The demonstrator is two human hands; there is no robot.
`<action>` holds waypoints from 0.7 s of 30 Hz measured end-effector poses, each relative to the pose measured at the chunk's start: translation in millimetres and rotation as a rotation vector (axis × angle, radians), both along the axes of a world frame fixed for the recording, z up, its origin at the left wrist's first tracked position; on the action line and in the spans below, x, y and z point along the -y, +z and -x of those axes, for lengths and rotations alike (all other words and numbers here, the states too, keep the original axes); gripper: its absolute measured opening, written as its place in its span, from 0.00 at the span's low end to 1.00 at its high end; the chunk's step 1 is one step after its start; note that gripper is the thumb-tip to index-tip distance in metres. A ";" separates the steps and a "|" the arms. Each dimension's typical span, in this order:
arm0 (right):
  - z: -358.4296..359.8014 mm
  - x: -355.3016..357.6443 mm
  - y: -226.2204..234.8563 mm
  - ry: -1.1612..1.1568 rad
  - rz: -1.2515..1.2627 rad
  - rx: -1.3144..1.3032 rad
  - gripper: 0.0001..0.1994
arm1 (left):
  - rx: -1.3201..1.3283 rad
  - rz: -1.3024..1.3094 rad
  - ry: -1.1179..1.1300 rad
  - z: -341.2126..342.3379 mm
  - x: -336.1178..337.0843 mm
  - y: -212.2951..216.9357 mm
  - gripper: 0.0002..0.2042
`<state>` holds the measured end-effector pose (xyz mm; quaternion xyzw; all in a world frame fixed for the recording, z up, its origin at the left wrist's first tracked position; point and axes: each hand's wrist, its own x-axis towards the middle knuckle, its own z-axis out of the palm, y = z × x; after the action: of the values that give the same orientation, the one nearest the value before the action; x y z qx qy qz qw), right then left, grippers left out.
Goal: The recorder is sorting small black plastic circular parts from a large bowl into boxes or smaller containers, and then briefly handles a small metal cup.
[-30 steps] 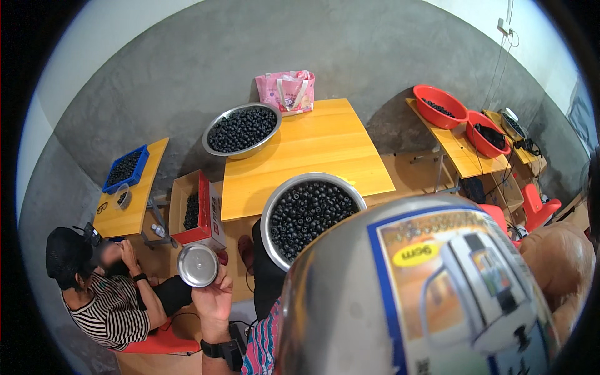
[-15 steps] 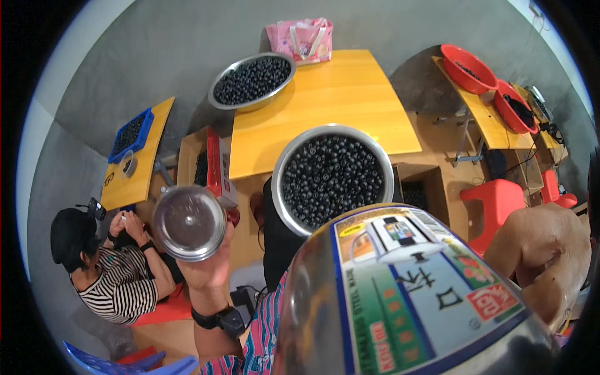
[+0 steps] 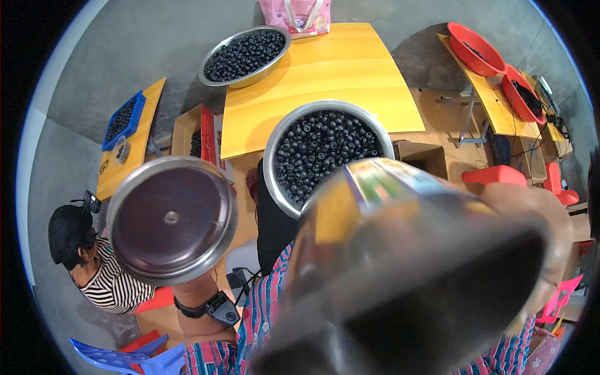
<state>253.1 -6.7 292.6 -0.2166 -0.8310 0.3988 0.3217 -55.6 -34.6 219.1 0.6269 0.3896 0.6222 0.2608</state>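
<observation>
A round steel lid (image 3: 172, 215) with a small central rivet is held up at the left by my left hand (image 3: 199, 286), whose fingers are hidden behind it. Close in front, a large steel mug (image 3: 400, 262) with a coloured label is blurred and tilted, its dark mouth facing me. My right hand (image 3: 537, 212) grips the mug at its right side. Beyond it, a steel basin (image 3: 270, 159) full of small black beads or ring-like pieces rests near the table's front edge, partly covered by the mug.
The yellow table (image 3: 340, 69) bears another basin (image 3: 284, 53) of black pieces and a pink bag (image 3: 312, 22). Cardboard boxes (image 3: 425, 159) flank it. At left, a seated person (image 3: 109, 281) is near a blue tray (image 3: 142, 112). Red basins (image 3: 478, 47) and a red stool (image 3: 494, 175) are right.
The mug has turned from showing its label to showing its open mouth, and my right hand has come into view on it. The lid has come closer and lower left.
</observation>
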 end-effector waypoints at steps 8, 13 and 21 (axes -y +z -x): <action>6.6 -23.8 -41.8 -0.029 0.074 0.030 0.15 | -0.278 -0.094 0.033 -15.9 -15.4 19.4 0.20; 15.3 -35.3 -65.9 -0.101 0.143 0.050 0.15 | -0.835 -0.180 -0.031 -30.3 -35.1 41.3 0.17; 20.4 -50.5 -93.8 -0.161 0.082 0.034 0.18 | -0.906 -0.094 -0.044 -41.7 -55.2 27.4 0.13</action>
<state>232.7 43.9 198.7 -0.3023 -0.7991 0.4018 0.3295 -13.8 20.6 246.6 0.8551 0.4224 0.2966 0.0485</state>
